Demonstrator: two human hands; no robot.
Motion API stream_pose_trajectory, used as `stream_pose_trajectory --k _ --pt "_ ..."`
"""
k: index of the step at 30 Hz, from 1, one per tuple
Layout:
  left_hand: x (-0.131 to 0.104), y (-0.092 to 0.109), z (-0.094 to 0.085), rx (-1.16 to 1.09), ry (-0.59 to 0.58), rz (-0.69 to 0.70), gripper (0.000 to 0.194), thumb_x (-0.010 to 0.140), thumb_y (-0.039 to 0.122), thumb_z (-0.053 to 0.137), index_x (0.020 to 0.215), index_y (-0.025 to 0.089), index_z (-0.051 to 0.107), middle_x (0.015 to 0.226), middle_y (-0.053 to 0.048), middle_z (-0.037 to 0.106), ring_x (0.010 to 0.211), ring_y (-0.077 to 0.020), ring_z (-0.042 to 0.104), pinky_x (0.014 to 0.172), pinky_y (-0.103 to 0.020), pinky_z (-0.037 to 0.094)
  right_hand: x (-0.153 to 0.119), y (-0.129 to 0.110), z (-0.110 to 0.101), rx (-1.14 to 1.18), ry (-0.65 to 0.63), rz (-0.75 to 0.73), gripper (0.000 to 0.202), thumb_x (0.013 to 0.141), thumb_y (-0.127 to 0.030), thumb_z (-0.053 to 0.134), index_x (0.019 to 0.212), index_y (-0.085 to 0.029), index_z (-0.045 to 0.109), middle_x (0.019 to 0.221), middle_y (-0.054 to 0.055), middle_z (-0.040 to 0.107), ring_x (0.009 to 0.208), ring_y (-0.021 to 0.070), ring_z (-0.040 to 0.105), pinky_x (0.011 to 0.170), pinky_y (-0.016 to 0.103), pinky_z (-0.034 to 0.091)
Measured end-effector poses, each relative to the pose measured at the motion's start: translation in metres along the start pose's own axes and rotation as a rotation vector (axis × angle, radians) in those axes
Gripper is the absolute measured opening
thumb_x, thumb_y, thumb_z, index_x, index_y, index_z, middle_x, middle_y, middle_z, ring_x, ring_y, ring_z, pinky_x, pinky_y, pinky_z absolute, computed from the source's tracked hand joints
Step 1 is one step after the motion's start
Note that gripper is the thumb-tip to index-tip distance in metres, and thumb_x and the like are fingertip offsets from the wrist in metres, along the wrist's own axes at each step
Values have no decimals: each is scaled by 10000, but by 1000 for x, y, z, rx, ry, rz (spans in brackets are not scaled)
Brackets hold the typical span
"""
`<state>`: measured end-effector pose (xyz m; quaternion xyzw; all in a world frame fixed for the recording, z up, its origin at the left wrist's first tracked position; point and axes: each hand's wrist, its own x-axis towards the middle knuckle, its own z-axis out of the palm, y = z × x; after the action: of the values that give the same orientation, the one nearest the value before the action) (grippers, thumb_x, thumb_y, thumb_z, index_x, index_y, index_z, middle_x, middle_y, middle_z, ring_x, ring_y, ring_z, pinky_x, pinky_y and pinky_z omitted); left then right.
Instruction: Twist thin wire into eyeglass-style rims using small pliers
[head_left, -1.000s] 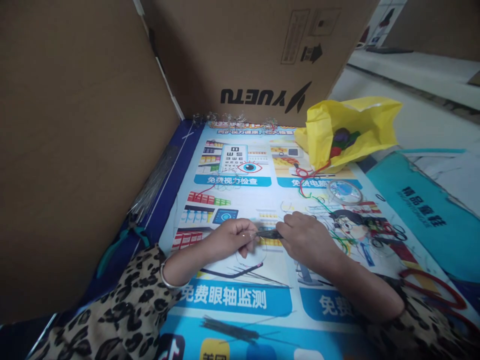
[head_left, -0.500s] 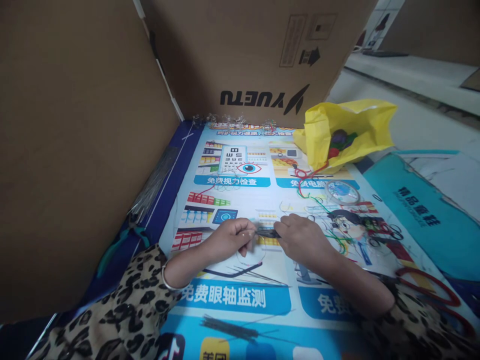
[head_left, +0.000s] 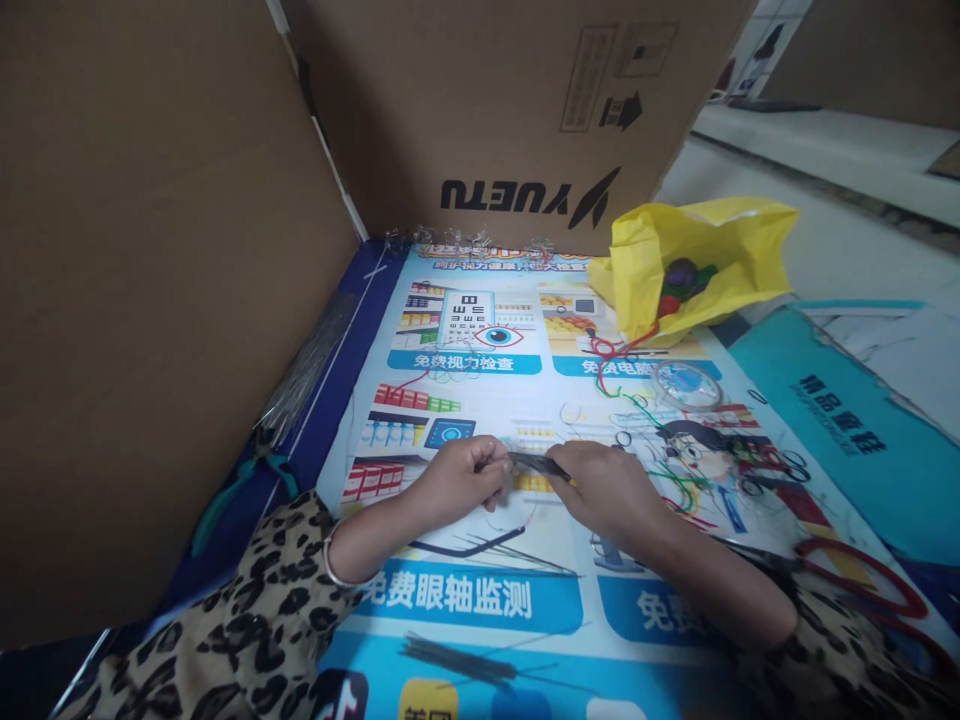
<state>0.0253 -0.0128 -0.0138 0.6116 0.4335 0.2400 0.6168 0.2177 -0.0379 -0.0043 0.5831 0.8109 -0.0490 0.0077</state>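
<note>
My left hand (head_left: 466, 474) is closed in a pinch, its thumb and forefinger around a thin wire (head_left: 529, 516) that loops faintly below the fingers. My right hand (head_left: 606, 488) grips dark-jawed pliers (head_left: 537, 463). Their narrow jaws point left and meet the left fingertips, where the wire is too fine to follow. Under the hands lie several loose dark wires (head_left: 517, 552) on the printed sheet (head_left: 480, 640). Closer to me rests a bundle of dark wire pieces (head_left: 456, 658).
Cardboard walls (head_left: 480, 100) rise at the back and left. A yellow bag (head_left: 705, 265) holds coloured balls at back right, near a clear round spool (head_left: 686, 385). Teal-handled pliers (head_left: 240, 490) and a silvery wire bundle (head_left: 307, 370) lie left. Red cord (head_left: 862, 575) coils at right.
My right hand has turned slightly and dropped a little, so the pliers now slope down toward it. The left hand stays in nearly the same spot.
</note>
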Motion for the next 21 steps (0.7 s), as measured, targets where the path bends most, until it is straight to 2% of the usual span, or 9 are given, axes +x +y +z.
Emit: stream_pose_trajectory --k 10,15,21 --pt "-2 0 4 8 93 28 96 733 192 495 649 147 504 532 48 531 426 -56 507 440 -168 413 -1 0 -13 -34 -144 55 253 865 -365 397 840 -213 598 767 51 684 663 187 622 509 259 254" --pt "1 -1 3 -30 65 -5 63 716 165 486 655 151 497 517 61 513 412 -52 500 422 -160 396 0 1 -13 -27 -156 62 267 873 -383 393 854 -220 603 778 51 684 681 193 623 520 254 271" --pt "3 -2 1 30 65 -58 78 732 184 473 670 150 505 481 54 516 401 -58 496 413 -154 377 3 1 -12 -19 -125 30 247 873 -362 398 830 -209 588 794 44 665 734 198 616 559 260 317"
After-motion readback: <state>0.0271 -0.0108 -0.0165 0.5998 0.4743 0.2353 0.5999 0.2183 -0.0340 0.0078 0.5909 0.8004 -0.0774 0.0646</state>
